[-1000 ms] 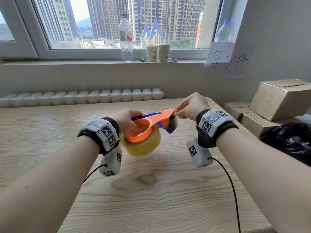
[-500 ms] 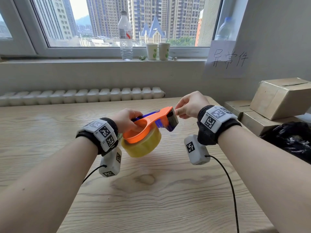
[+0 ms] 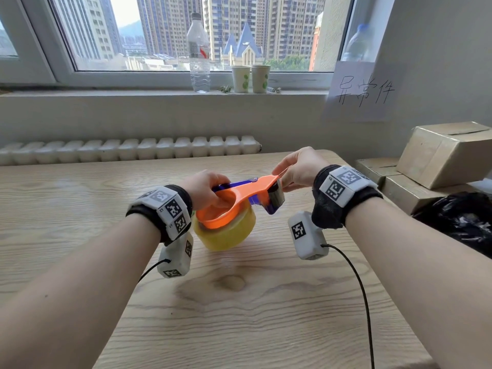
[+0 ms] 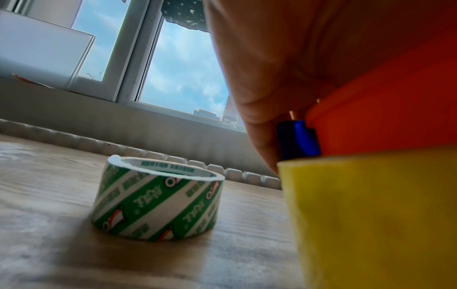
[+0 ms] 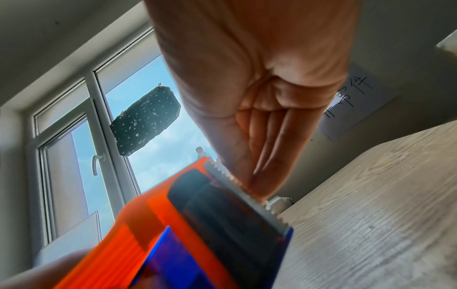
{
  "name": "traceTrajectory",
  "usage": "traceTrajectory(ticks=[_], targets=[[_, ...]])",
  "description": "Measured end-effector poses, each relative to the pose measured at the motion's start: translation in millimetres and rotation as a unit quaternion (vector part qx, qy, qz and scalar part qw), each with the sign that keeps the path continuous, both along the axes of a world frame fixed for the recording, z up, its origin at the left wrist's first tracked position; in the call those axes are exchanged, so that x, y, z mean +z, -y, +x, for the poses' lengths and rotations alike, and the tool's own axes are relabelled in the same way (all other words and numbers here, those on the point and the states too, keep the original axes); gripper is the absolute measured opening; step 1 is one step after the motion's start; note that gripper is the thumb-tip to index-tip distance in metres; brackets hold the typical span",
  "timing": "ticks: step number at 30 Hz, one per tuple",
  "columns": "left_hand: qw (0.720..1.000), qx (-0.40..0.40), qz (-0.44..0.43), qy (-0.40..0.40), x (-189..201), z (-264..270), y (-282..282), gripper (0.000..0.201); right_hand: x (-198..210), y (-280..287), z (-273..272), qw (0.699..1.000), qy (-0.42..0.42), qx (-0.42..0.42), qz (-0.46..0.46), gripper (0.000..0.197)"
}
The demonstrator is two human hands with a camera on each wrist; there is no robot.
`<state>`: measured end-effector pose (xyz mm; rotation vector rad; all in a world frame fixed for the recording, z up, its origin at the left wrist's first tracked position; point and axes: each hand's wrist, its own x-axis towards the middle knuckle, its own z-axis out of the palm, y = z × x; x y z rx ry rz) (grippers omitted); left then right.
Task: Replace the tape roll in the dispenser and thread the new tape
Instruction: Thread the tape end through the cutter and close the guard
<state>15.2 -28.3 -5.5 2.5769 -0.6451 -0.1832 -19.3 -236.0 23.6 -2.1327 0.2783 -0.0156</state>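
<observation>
An orange and blue tape dispenser [image 3: 239, 195] is held above the wooden table [image 3: 239, 315], with a yellow tape roll [image 3: 226, 235] mounted under its round end. My left hand [image 3: 213, 187] grips that round end, fingers curled into the hub. My right hand [image 3: 282, 174] pinches the thin tape end at the serrated blade [image 5: 247, 195], fingertips [image 5: 257, 187] pressed together just behind the teeth. A green and white empty tape core [image 4: 158, 201] lies flat on the table beyond the left hand; the head view does not show it.
Cardboard boxes [image 3: 447, 155] and a black plastic bag [image 3: 458, 222] sit at the right edge. A radiator [image 3: 127, 150] runs behind the table. A water bottle [image 3: 198, 54] and two paper cups [image 3: 250, 78] stand on the sill. Cables hang from both wrists.
The dispenser's blade end has tilted upward and the right hand has risen slightly with it. The left hand keeps its grip on the round end.
</observation>
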Motion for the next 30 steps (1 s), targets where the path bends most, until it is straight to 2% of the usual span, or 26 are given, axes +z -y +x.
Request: traceTrajectory(ticks=[9,18,22,26,30], targets=[[0.999,0.008,0.044,0.013,-4,6,11,0.029,-10,-7,7,0.997,-0.001,0.005,-0.075,0.046],[0.997,0.011,0.071,0.025,-18,14,19,0.027,-13,-17,7,0.997,-0.027,0.011,0.073,0.052],[0.996,0.018,0.085,0.010,-21,19,20,0.030,-16,-6,12,1.000,-0.014,-0.012,0.024,0.045],[0.995,0.028,0.094,0.007,-22,23,18,0.033,-24,10,12,0.997,-0.052,-0.015,-0.045,0.025],[0.996,0.030,0.082,0.018,-21,22,20,0.034,-37,16,11,0.990,-0.093,0.015,-0.109,0.028]])
